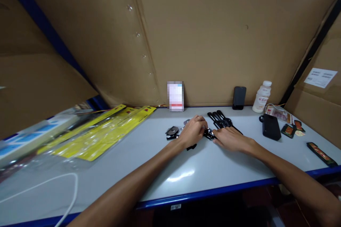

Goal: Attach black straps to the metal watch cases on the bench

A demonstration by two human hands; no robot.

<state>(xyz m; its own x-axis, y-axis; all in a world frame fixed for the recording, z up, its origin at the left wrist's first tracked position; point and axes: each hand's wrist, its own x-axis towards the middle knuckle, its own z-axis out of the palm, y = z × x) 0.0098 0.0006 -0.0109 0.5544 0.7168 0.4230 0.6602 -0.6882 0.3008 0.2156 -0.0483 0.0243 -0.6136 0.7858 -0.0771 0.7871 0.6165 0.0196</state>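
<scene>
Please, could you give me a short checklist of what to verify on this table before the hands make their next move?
1. Both hands visible: left hand and right hand meet at mid-table. Ok.
2. Hold on the small black part between them: the fingers hide it. Cannot tell.
3. Black-handled tools lie fanned just behind the hands. Ok.
4. Bottle stands upright at the back, apart from the hands. Ok.
5. White cable lies far left, apart from the hands. Ok.
</scene>
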